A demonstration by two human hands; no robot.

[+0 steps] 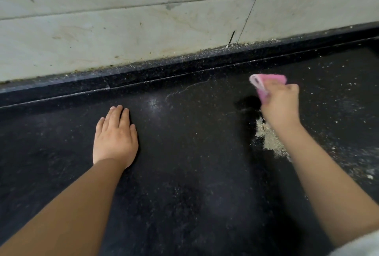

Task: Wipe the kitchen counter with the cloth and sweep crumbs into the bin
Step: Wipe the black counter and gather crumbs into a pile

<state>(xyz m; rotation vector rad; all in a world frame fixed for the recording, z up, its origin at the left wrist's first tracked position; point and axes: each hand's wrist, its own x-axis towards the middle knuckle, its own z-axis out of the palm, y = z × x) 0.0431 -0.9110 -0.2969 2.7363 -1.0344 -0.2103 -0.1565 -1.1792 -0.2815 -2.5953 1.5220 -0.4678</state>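
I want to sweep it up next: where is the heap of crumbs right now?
In the head view the crumb pile lies on the black counter, right of centre, partly under the right wrist, just nearer than the right hand gripping the pink cloth.

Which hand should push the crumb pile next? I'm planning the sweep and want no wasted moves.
Right, probably. The right hand already grips the pink cloth and sits just beyond the crumb pile. The left hand rests flat on the counter, clothless and farther away.
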